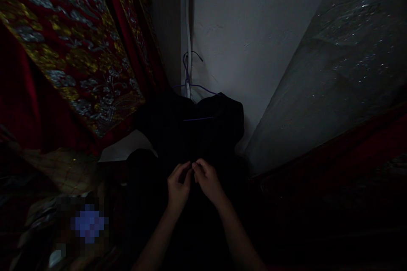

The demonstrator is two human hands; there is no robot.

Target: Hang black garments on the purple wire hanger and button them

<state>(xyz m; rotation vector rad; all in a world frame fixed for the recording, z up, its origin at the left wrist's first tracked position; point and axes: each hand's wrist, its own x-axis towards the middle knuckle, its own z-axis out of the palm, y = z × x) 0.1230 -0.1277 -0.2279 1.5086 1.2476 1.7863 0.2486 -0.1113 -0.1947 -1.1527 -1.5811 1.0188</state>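
Note:
A black garment [219, 131] hangs on a thin purple hanger [205, 88] against the corner of the wall. At its front, low in the middle, both hands meet with the fingertips almost touching. My left hand [179, 184] is closed in a pinch at the garment's front. Beside it, my right hand [206, 178] pinches at the same spot, fingers curled. It is very dark there, so I cannot make out any button or fastener between the fingers; the pinched part appears to be the garment's front edge.
Red cloth [95, 51] with gold and silver embroidery hangs at the left. A sheer, glittering fabric [333, 59] slants across the right, above dark red cloth [365, 139]. A pale pipe or cable [188, 17] runs down the wall [254, 21]. A blurred blue patch [89, 223] shows lower left.

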